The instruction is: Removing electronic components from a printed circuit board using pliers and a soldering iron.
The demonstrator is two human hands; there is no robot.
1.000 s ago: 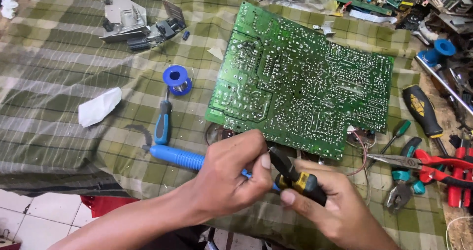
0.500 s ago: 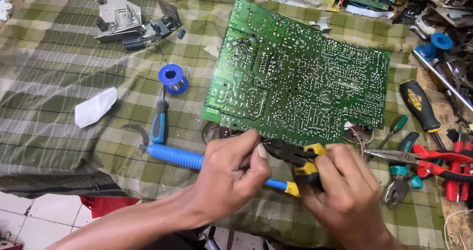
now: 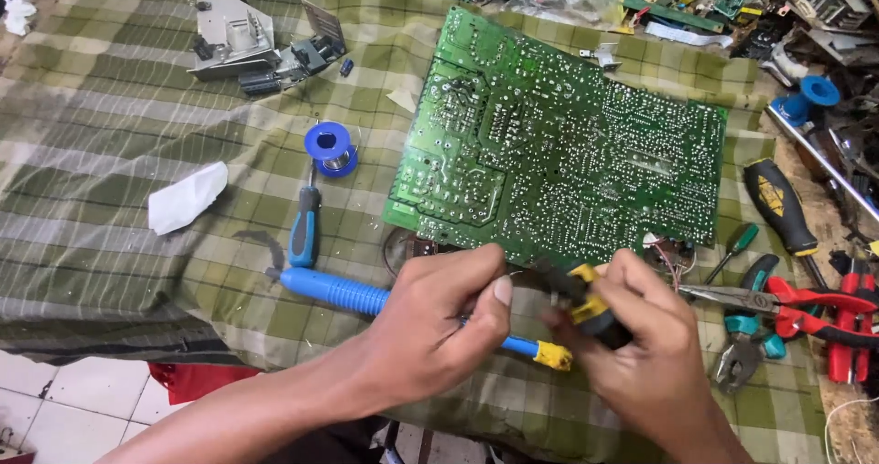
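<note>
Left hand point(image 3: 439, 322): fingers curled, pinching something small at the board point(image 3: 558, 144) edge, steadying it.
Right hand point(image 3: 641, 345): fingers wrapped around yellow-black cutters point(image 3: 586, 304), aimed there.
Pump point(image 3: 366, 295): parked beneath, within reach.

The middle of the blue desoldering pump point(image 3: 339, 290) is being covered by the left hand point(image 3: 439, 336), so its grip cannot be read. The yellow-and-black tool point(image 3: 586, 304) is being blurred and largely wrapped by the right hand point(image 3: 641, 354) — its tip is being hidden, and whether it is touching the green circuit board point(image 3: 558, 144) cannot be told. The component side of the board is being kept face down. The red-handled pliers point(image 3: 824, 313) and the clutter point(image 3: 824, 25) at the top and right edges are being cut off by the frame — too small to identify.
</note>
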